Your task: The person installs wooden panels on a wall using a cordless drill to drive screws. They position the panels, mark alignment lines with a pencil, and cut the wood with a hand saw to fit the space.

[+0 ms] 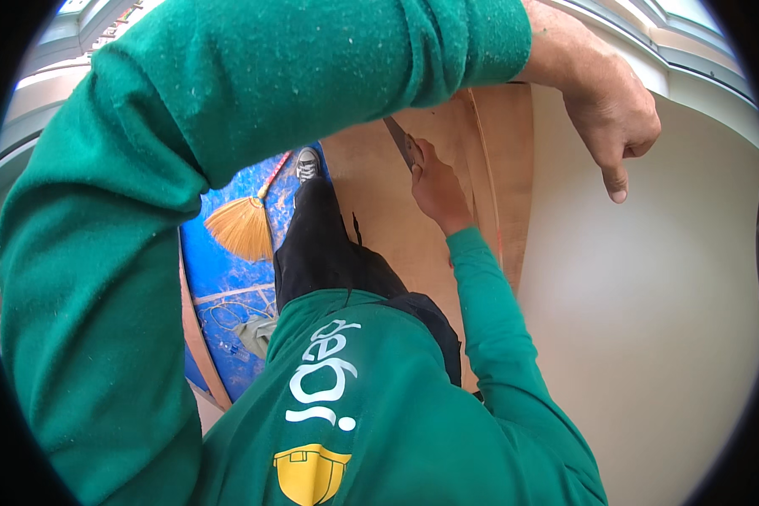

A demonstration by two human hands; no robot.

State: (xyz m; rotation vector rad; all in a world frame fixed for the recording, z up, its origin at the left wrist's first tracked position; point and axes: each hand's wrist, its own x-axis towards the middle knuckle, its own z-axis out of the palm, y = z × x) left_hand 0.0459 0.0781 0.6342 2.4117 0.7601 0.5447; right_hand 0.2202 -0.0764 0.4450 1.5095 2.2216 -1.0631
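My left arm reaches up and across the top of the view. My left hand (613,118) hangs in front of the pale wall at the upper right, its fingers curled in and the thumb pointing down; nothing shows in it. Lower and nearer the middle, my right hand (439,187) grips a tool with a narrow, flat grey blade (396,135). The blade's far end is hidden behind my left sleeve, so its exact kind cannot be told. Beneath that hand lies a brown wooden panel (379,181), with a thin wooden strip (482,152) running lengthwise along it.
A straw broom (243,229) with a pinkish handle lies on the dusty blue floor covering (228,337) at left, near my shoe (308,164). Loose cord and a greyish cloth (257,336) lie close by. Window frames (691,59) border the upper corners; a smooth pale wall (641,337) fills the right.
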